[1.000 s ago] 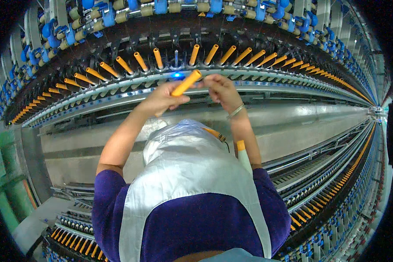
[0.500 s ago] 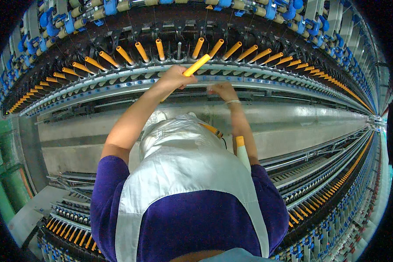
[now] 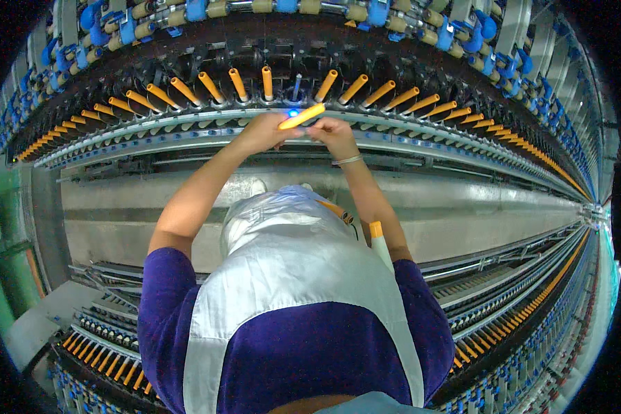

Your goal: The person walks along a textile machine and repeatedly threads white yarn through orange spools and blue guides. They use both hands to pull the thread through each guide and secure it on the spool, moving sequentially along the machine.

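My left hand (image 3: 263,132) grips a yellow-orange bobbin tube (image 3: 302,116), held slanted just below the spinning frame's row of orange bobbins (image 3: 238,84). My right hand (image 3: 333,132) is right beside it, fingers curled at the tube's lower end; a thin band sits on that wrist. Above the tube, one spindle (image 3: 295,90) in the row stands bare, with a small blue light (image 3: 293,112) at its base. A white apron (image 3: 290,276) over a purple shirt fills the lower middle, and another tube (image 3: 377,234) sticks out of its pocket.
The long spinning frame curves across the top, with blue and cream roller parts (image 3: 200,10) above the bobbins. A grey floor aisle (image 3: 462,207) runs below it. A second row of orange bobbins (image 3: 517,317) lines the machine behind me, lower right and lower left.
Both hands have drawn together and the yellow tube has moved right, from beside the row to just under the bare spindle. The blue light now shows above the tube.
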{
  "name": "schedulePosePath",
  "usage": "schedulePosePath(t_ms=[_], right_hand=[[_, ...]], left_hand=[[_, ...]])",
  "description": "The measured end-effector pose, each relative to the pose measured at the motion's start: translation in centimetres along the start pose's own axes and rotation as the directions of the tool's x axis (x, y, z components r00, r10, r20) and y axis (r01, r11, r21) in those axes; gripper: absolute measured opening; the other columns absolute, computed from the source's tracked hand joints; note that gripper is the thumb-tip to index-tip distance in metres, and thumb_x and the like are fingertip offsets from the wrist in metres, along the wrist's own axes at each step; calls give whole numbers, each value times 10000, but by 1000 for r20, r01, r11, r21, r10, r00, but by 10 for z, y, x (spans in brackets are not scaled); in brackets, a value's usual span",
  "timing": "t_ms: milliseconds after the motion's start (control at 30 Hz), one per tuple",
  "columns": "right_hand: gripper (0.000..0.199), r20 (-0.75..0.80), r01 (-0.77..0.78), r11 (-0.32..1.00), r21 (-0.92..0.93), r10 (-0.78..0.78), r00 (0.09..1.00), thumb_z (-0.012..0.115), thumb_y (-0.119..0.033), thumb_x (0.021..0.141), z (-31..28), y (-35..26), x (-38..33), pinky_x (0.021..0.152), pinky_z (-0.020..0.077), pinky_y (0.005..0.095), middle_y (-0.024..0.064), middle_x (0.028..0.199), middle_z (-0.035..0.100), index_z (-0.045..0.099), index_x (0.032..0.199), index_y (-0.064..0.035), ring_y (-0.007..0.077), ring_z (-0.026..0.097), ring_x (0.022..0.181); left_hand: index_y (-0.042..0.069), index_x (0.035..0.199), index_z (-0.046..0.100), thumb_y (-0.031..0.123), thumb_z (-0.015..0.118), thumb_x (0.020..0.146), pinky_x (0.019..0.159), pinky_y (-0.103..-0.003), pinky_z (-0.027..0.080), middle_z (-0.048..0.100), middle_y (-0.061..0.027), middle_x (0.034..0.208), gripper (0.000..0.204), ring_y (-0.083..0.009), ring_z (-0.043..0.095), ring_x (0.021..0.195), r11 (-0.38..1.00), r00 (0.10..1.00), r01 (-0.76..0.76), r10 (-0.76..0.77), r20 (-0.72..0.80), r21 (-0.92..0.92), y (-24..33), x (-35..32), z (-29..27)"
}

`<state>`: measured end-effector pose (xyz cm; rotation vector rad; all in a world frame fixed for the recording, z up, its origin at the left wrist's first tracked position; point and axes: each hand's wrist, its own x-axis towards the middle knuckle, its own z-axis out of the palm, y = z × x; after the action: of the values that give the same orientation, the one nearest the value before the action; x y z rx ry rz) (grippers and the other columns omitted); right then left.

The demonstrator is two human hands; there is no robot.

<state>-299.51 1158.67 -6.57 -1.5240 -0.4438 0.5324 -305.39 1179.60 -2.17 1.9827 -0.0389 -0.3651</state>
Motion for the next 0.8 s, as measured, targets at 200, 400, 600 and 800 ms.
schedulePosePath(t_ms=[200,400,600,800], right_hand=[[215,-128,151,970,-190,-177,976,713,-69,790,-18,26,10,566,377,213,-40,644,521,548,651,-64,48,443,598],[168,-230,345,764,-545,-533,814,664,-70,758,-2,50,31,614,456,302,51,782,622,546,647,-27,189,564,645],[73,-180,73,484,-872,-457,871,545,-50,743,37,84,77,543,516,341,33,931,690,587,690,-78,240,632,656],[82,-181,-56,231,-971,-565,805,562,-59,702,45,77,89,531,505,328,35,851,664,625,723,-108,225,621,654]], left_hand=[[81,948,631,419,670,782,671,-418,486,640,-130,836,379,-295,628,786,778,921,7,239,-307,628,-91,-71,-19],[47,1024,603,54,627,746,756,-426,469,613,-147,921,279,-336,588,881,485,795,517,33,-605,705,-202,-217,-104],[56,965,580,210,595,873,641,-358,427,576,-99,766,180,-232,569,732,779,540,619,-330,-775,99,-305,-260,-192],[77,969,535,290,546,921,625,-270,388,488,17,731,218,-108,451,636,767,417,-31,-573,-705,-641,-270,-173,-191]])
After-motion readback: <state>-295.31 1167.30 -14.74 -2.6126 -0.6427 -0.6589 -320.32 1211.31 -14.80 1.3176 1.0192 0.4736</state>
